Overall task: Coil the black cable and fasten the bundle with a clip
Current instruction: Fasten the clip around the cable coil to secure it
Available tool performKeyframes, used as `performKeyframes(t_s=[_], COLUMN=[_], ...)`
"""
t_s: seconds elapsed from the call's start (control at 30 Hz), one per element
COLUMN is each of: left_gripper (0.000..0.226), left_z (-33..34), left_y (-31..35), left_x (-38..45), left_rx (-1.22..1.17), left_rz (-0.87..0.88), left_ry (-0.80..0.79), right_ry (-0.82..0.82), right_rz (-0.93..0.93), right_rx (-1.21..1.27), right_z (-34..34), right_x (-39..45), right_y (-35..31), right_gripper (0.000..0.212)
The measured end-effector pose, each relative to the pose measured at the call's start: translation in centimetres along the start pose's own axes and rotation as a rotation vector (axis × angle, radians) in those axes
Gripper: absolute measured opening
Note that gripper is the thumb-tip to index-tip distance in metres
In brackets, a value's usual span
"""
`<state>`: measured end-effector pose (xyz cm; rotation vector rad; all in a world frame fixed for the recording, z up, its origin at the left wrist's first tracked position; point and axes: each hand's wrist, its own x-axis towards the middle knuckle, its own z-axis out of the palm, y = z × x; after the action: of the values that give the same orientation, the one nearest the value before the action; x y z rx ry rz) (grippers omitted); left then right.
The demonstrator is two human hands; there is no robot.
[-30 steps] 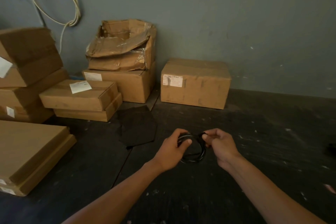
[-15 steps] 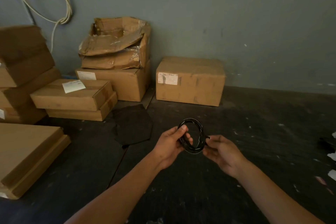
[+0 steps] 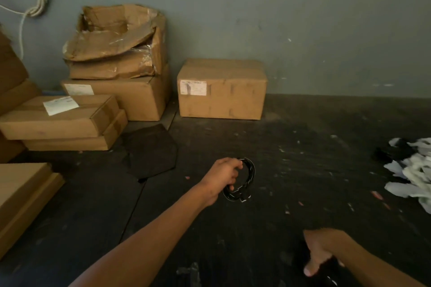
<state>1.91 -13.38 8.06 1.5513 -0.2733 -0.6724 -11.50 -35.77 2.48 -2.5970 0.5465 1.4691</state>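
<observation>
Gripping the coiled black cable (image 3: 242, 182) in my left hand (image 3: 222, 178), I keep loops stacked; right hand (image 3: 323, 251) looks half-curled, contents unclear.

We see boxes (image 3: 93, 91) stacked far left by wall, single box (image 3: 221, 89) right of them, rags (image 3: 410, 168) far right on floor (image 3: 303, 147).

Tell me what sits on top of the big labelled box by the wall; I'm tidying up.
A crushed, torn cardboard box with crinkled plastic wrap sits on the big labelled box. It gapes open at the top, but its contents are hidden by bent flaps.
</observation>
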Motion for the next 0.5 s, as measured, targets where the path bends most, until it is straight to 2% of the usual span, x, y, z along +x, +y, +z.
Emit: performKeyframes(t_s=[0.13,0.3,0.5], left_gripper=[0.020,0.018,0.019], left_z=[1.1,2.2,3.3], left_y=[-1.2,-3.0,-4.2], left_x=[0.2,0.3,-0.3], left_rx=[0.080,0.196,0.289], left_rz=[-0.038,-0.075,-0.121], left_ry=[-0.062,-0.147,-0.222], right_ry=[-0.028,0.041,0.019], right_rz=[0.046,0.057,0.054], right_rx=[-0.028,0.006,0.114], right_z=[1.0,2.6,3.3], right_x=[-0.9,-0.5,0.0], right_y=[-0.5,-0.5,0.5], right_gripper=[0.111,0.106,0.106])
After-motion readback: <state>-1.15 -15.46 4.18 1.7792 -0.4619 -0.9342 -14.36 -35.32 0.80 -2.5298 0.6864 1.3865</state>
